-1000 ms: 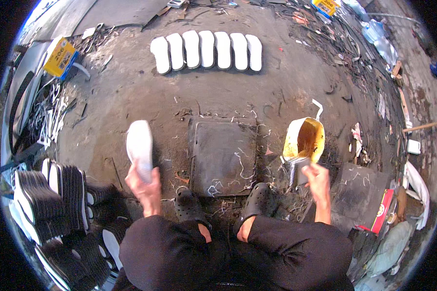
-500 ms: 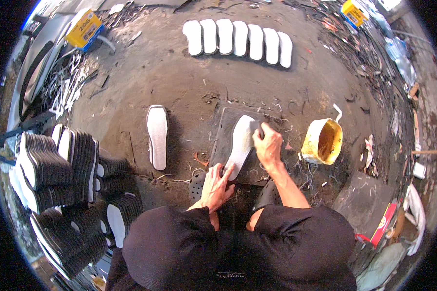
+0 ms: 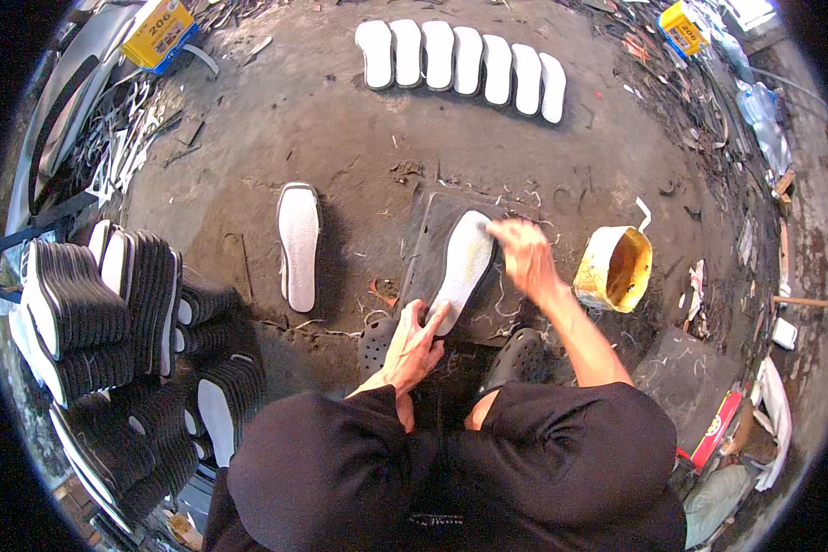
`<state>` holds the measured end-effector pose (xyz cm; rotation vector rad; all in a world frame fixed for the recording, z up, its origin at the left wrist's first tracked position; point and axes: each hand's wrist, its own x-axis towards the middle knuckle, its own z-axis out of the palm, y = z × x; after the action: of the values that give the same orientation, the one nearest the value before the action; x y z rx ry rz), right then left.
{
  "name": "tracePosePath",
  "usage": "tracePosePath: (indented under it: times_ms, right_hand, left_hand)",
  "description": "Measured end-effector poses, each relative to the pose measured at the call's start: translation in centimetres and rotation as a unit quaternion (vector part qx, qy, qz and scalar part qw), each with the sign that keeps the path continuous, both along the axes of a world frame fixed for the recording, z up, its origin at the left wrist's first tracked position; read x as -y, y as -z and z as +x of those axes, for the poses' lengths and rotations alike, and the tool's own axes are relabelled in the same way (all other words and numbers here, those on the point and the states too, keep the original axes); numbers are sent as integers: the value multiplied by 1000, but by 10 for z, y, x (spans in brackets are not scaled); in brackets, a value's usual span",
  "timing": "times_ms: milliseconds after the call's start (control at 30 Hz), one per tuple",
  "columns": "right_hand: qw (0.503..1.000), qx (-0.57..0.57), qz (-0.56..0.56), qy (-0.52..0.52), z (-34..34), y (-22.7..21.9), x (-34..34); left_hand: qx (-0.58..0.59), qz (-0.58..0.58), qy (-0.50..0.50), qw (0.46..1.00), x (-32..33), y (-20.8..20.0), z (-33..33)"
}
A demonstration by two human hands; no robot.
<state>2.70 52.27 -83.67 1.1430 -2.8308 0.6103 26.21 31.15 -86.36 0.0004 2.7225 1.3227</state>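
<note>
A white-topped shoe sole with a dark edge (image 3: pixel 465 262) lies slanted on a dark flat board (image 3: pixel 423 230) in front of me. My left hand (image 3: pixel 411 348) holds its heel end down, fingers on the top and at the side. At the toe end, my right hand (image 3: pixel 527 260) is closed, its fingertips touching the right edge of the white face. Whatever it grips, if anything, is hidden and slightly blurred. A faint yellowish patch shows on the sole's upper part. Another white-topped sole (image 3: pixel 299 247) lies on the ground to the left.
Several soles (image 3: pixel 467 60) lie in a row at the far side. Stacked soles (image 3: pixel 74 304) stand at left. A yellow-stained tub (image 3: pixel 614 269) with brown inside stands right of my right hand. Scraps (image 3: pixel 129 156) litter both sides. My dark clogs (image 3: pixel 515 361) flank the board's near edge.
My right hand has shifted slightly right and up along the sole's toe. My left hand stays on the heel end. The whole view has shifted a little.
</note>
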Motion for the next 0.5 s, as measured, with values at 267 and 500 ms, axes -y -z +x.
tracePosePath:
  times_ms: [267, 500]
  right_hand:
    - [993, 41, -96, 52, -35, -18, -6]
    - [991, 62, -115, 17, 106, 10, -9]
  left_hand:
    - [-11, 36, 9, 999, -20, -9, -41]
    - [-13, 62, 10, 998, 5, -2, -13]
